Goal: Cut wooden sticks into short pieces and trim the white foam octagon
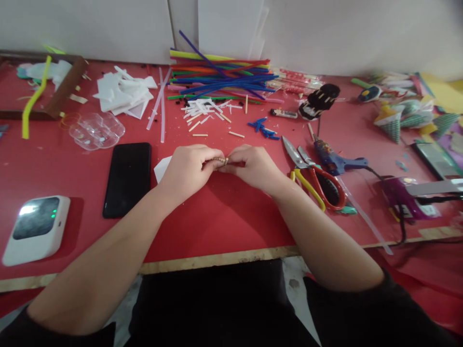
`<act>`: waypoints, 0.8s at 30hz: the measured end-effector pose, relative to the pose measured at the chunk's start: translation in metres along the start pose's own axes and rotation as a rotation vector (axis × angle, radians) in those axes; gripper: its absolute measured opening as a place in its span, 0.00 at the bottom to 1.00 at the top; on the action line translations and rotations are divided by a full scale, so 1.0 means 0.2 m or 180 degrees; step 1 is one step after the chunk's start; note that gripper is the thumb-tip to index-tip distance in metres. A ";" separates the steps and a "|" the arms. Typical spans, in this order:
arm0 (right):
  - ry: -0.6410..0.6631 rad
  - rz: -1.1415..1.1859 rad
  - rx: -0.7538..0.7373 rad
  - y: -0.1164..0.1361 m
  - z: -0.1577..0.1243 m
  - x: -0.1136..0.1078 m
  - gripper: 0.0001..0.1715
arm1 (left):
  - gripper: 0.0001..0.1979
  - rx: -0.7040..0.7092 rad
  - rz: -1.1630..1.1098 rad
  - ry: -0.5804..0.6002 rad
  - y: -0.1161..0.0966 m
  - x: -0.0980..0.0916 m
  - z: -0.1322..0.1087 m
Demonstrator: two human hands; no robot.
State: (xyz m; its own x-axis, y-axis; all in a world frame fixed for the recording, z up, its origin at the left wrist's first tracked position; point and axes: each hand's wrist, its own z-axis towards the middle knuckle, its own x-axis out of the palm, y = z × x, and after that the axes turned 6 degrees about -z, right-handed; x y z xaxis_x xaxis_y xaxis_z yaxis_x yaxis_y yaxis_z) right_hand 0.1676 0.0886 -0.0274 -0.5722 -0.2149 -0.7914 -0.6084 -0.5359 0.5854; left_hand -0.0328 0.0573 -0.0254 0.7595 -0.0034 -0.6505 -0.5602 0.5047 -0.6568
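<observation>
My left hand (195,163) pinches a small row of short wooden sticks (218,159) between thumb and fingertips. At the row's other end, my right hand (249,165) is closed with its fingertips on it too; most of the piece is hidden by the fingers. Beneath my left wrist lies a white piece of paper (162,168). Just beyond the hands are loose short sticks (236,134), white cut strips (202,110) and a small pile of blue cut pieces (263,129). Scissors with red and yellow handles (307,176) rest right of my right hand.
Left are a black phone (127,180), a white device with a screen (38,229) and a clear plastic palette (97,131). A blue glue gun (338,159) with a cord lies right, near a purple tool (408,195). Coloured pipe cleaners (224,74) line the back of the red table (217,221).
</observation>
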 end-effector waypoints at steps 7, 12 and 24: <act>-0.0526 -0.0936 0.0744 -0.09 0.01 -0.10 0.10 | 0.06 -0.0168 -0.0121 0.0005 -0.01 0.00 0.00; -0.0889 -0.1664 0.0876 -0.17 0.00 -0.08 0.04 | 0.06 -0.0254 -0.0184 -0.0088 -0.01 0.01 -0.01; -0.0135 -0.1258 -0.0073 0.04 0.06 0.11 0.07 | 0.07 -0.1260 -0.0287 -0.0492 -0.01 -0.10 0.03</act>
State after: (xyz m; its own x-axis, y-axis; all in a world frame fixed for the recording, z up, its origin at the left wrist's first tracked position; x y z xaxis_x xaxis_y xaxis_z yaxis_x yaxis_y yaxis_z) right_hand 0.1443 0.0898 -0.0375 -0.3189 0.0452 -0.9467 -0.7741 -0.5887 0.2327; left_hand -0.0452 0.0618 -0.0077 0.8349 0.1122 -0.5389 -0.5502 0.1380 -0.8236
